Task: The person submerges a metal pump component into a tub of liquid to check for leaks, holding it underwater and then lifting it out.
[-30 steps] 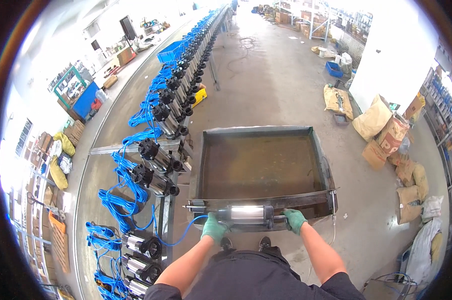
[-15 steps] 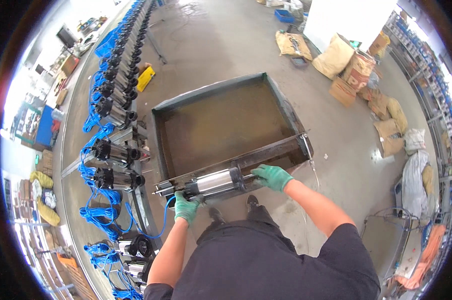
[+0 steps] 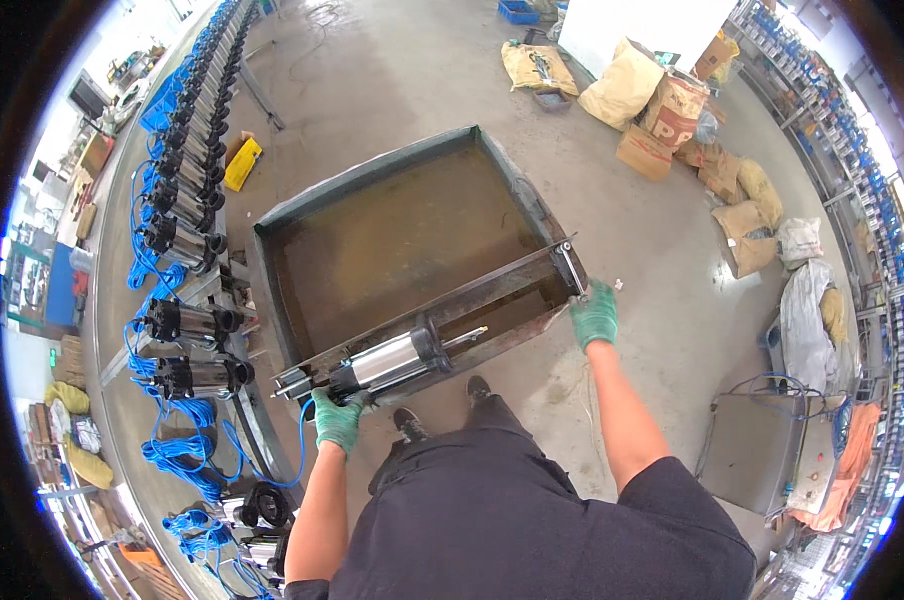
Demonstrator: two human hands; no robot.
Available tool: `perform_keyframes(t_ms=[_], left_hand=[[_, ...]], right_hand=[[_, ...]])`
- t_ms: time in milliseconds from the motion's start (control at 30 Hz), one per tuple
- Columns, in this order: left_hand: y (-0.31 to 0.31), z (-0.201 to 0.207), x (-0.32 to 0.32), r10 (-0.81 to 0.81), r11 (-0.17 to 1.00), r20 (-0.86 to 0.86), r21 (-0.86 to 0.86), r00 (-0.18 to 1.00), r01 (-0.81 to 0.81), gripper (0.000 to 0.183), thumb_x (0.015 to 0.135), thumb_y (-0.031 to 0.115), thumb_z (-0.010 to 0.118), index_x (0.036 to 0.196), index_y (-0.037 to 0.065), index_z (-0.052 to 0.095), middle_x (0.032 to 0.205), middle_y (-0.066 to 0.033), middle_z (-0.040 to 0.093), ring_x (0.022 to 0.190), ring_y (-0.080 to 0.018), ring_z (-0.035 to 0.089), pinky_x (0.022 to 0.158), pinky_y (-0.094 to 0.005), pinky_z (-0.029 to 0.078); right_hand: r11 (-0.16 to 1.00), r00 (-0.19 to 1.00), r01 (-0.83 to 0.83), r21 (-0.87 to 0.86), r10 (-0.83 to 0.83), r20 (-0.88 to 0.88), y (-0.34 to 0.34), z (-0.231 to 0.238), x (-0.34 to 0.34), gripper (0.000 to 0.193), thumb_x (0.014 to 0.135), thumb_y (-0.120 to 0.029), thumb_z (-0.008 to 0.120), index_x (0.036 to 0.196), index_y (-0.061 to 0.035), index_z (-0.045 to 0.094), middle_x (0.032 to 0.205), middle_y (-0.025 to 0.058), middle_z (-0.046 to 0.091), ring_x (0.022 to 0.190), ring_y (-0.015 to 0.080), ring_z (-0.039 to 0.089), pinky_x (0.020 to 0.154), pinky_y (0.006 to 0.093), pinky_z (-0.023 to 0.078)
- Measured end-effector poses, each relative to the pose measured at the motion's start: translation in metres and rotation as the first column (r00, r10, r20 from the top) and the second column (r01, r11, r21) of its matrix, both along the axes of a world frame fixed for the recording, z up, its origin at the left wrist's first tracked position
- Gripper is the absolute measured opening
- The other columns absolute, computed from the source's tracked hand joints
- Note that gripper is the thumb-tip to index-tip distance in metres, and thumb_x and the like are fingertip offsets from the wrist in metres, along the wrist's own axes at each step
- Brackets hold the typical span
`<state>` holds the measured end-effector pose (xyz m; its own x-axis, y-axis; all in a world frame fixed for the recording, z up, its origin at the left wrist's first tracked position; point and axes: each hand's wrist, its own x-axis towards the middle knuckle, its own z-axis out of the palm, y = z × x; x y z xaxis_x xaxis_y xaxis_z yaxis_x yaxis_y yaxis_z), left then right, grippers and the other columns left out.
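A steel-bodied pump (image 3: pixel 387 361) with black ends lies along the near edge of a water-filled metal tank (image 3: pixel 392 158). A blue cable trails from its left end. My green-gloved left hand (image 3: pixel 338 420) is closed on that left end. From the pump's right end, a thin rod (image 3: pixel 467 337) with a brassy tip points rightward. My right hand (image 3: pixel 596 316), gloved in green too, is at the tank's right near corner, beside a slim metal cylinder (image 3: pixel 570 266). Its fingers are bent around something there that I cannot make out.
To the left, a long bench (image 3: pixel 117 335) carries a row of similar pumps (image 3: pixel 184 322) and coiled blue cables (image 3: pixel 187 452). A yellow box (image 3: pixel 242 164) is beyond it. Sacks (image 3: pixel 622 84) stand at far right; a grey metal cabinet (image 3: pixel 752 450) is at near right.
My right hand has left the pump's right end and moved right to the tank's corner. My left hand stays on the pump. The whole view has shifted.
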<state>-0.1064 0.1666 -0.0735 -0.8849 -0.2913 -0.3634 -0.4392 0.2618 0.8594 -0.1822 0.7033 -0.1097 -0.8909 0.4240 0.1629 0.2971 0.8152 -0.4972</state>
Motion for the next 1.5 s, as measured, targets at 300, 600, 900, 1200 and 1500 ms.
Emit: perform_keyframes(t_ms=[300, 600, 900, 1200, 1500], left_hand=[[-0.019, -0.013, 0.016, 0.055, 0.998, -0.038, -0.021, 0.998, -0.055, 0.063, 0.08, 0.004, 0.09, 0.126, 0.003, 0.047, 0.118, -0.0095, 0.064, 0.104, -0.0204, 0.06, 0.097, -0.0332, 0.05], [-0.006, -0.018, 0.007, 0.024, 0.996, -0.067, -0.088, 0.997, -0.03, 0.068, 0.082, 0.017, 0.092, 0.129, 0.003, 0.045, 0.12, -0.0099, 0.063, 0.107, -0.0205, 0.057, 0.1, -0.032, 0.047], [-0.01, -0.016, 0.001, 0.02, 0.998, 0.002, -0.057, 1.0, -0.02, 0.072, 0.079, 0.021, 0.095, 0.127, 0.001, 0.044, 0.12, -0.0097, 0.063, 0.106, -0.0202, 0.058, 0.098, -0.0332, 0.048], [-0.009, -0.005, 0.003, -0.041, 0.991, 0.041, -0.124, 0.998, 0.046, 0.077, 0.074, 0.025, 0.098, 0.126, -0.002, 0.049, 0.118, -0.0121, 0.066, 0.103, -0.0227, 0.06, 0.096, -0.035, 0.049], [-0.006, 0.007, -0.001, -0.035, 0.989, 0.036, -0.141, 0.999, 0.04, 0.069, 0.072, 0.023, 0.099, 0.119, -0.002, 0.055, 0.114, -0.0136, 0.069, 0.099, -0.0238, 0.062, 0.093, -0.0359, 0.051]], right_hand=[[0.776, 0.925, 0.256, -0.576, -0.025, 0.378, -0.035, 0.036, -0.117, 0.057, 0.092, -0.034, 0.073, 0.136, -0.0075, 0.049, 0.116, 0.0292, 0.069, 0.104, 0.0427, 0.07, 0.091, 0.0484, 0.057], [0.828, 0.89, -0.28, -0.486, 0.414, 0.193, -0.076, 0.019, -0.068, 0.014, 0.1, -0.02, 0.062, 0.11, -0.0095, 0.06, 0.091, 0.0151, 0.07, 0.082, 0.0338, 0.067, 0.076, 0.0449, 0.053], [0.256, 0.869, 0.147, -0.955, 0.428, 0.248, -0.144, 0.034, -0.019, 0.02, 0.098, -0.025, 0.054, 0.09, -0.0146, 0.069, 0.068, 0.0015, 0.059, 0.052, 0.0121, 0.047, 0.044, 0.0305, 0.034], [0.194, 0.873, 0.272, -0.943, 0.362, 0.326, -0.151, 0.037, -0.025, 0.023, 0.1, -0.024, 0.051, 0.086, -0.0137, 0.066, 0.062, 0.002, 0.056, 0.045, 0.0119, 0.042, 0.042, 0.0293, 0.029], [0.286, 0.875, 0.23, -0.93, 0.357, 0.327, -0.158, 0.038, -0.028, 0.024, 0.099, -0.021, 0.051, 0.082, -0.0105, 0.065, 0.059, 0.0039, 0.053, 0.044, 0.0156, 0.044, 0.041, 0.0324, 0.033]])
